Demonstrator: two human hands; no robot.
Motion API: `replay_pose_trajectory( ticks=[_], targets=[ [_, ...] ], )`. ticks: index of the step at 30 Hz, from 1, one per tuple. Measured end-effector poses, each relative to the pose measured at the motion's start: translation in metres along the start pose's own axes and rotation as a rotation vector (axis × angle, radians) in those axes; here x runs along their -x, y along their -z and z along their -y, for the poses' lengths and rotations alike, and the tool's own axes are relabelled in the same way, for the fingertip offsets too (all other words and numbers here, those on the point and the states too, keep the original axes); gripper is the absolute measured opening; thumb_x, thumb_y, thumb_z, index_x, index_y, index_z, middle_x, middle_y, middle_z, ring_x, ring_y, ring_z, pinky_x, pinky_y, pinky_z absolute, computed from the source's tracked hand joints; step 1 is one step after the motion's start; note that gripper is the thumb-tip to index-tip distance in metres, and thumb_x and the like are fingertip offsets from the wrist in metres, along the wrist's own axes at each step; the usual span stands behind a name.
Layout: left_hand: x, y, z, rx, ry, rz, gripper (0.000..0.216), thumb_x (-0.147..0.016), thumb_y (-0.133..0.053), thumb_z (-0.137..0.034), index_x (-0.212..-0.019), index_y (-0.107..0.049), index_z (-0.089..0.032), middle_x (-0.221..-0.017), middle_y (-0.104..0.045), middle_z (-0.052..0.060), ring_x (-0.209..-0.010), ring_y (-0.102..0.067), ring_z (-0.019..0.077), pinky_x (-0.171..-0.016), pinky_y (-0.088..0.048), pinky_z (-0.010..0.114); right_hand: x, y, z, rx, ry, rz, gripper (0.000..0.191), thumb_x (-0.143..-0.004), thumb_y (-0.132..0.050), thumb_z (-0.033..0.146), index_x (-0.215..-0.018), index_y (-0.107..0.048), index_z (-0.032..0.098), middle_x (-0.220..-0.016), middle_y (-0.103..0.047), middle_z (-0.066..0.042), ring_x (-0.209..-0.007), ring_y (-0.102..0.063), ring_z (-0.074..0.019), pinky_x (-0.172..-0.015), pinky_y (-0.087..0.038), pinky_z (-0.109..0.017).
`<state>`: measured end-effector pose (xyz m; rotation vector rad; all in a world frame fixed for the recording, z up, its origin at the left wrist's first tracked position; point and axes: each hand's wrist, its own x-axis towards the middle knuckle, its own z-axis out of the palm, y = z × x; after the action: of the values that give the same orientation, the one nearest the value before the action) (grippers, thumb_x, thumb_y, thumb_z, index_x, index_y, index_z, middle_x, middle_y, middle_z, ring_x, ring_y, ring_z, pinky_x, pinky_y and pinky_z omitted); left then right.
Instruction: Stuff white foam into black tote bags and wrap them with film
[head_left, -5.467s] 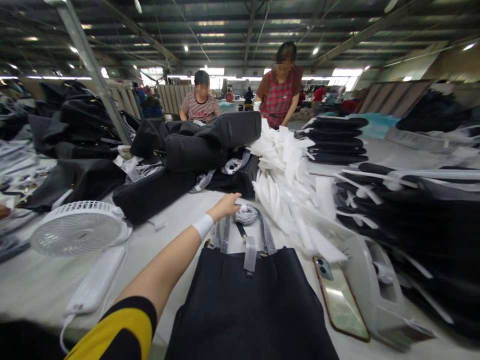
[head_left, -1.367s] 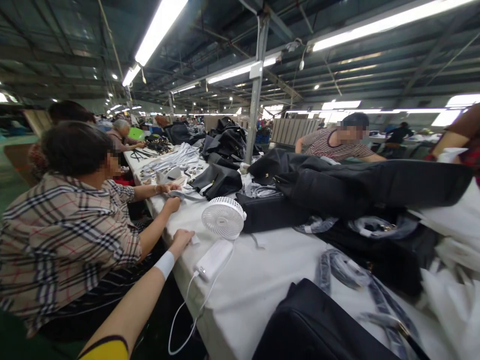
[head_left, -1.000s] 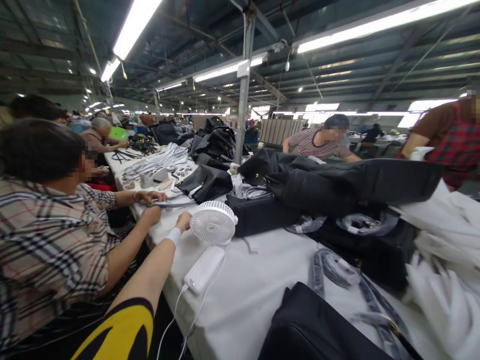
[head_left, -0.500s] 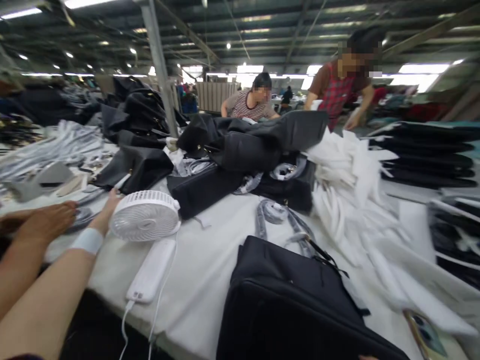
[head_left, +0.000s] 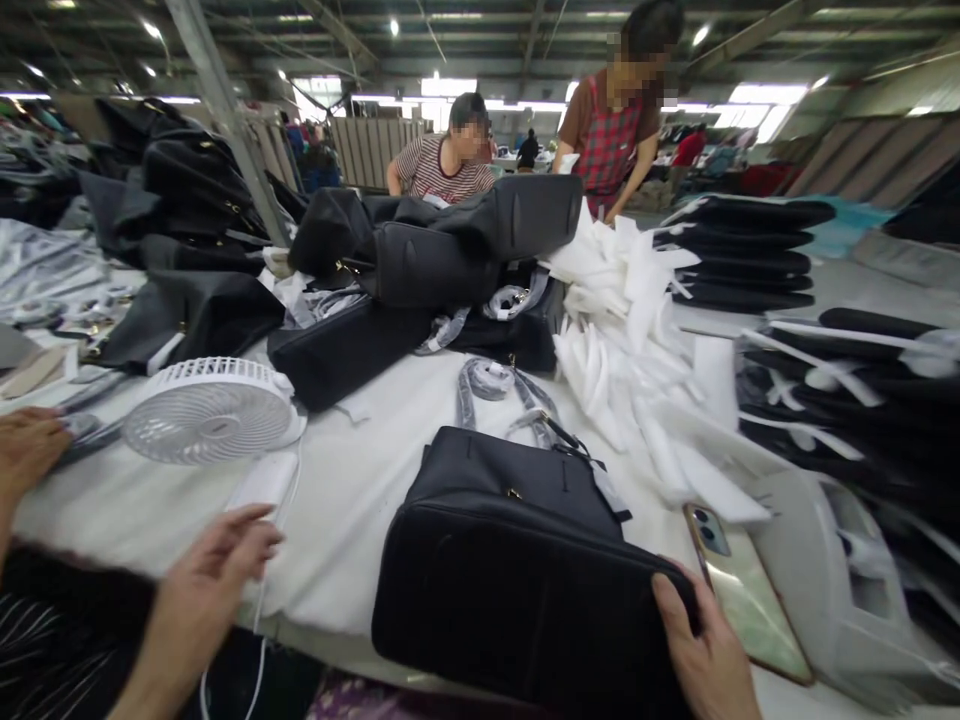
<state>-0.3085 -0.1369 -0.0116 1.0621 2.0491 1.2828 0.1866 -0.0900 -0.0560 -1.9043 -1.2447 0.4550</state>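
A black handbag (head_left: 517,560) lies on its side on the white table (head_left: 390,430) just in front of me, its wrapped handles (head_left: 495,385) pointing away. My right hand (head_left: 697,650) grips the bag's near right bottom corner, fingers pressed on the leather. My left hand (head_left: 217,560) hovers over the table's near edge with fingers apart and nothing in it. It is close to a white power bank (head_left: 262,480) and its cable.
A white desk fan (head_left: 206,410) lies face up at left, with a co-worker's hand (head_left: 26,450) beyond it. A phone (head_left: 742,595) lies right of the bag. White foam sheets (head_left: 637,330), a pile of black bags (head_left: 435,260) and stacked bags (head_left: 750,250) fill the far side, where two people (head_left: 446,165) work.
The view swung back from the left to the bag. My left hand drew back from beside the fan to the table's near edge. My right hand now holds the bag's corner.
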Motion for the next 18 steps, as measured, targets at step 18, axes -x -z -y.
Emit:
replay_pose_trajectory(
  ticks=[18],
  targets=[
    [0.036,-0.102,-0.019,0.193,-0.173,0.405,0.076,-0.057,-0.084,-0.034,-0.126,-0.055,-0.019,-0.120,-0.065,0.008,-0.116,-0.057,0.0312,-0.104,-0.043,0.040,0.008,0.016,0.007,-0.162,0.759,-0.193,0.022,-0.083,-0.065,0.041,-0.091,-0.058,0.023,-0.082,-0.064,-0.002,-0.073,-0.063,-0.0185,-0.070,-0.054,-0.030]
  ],
)
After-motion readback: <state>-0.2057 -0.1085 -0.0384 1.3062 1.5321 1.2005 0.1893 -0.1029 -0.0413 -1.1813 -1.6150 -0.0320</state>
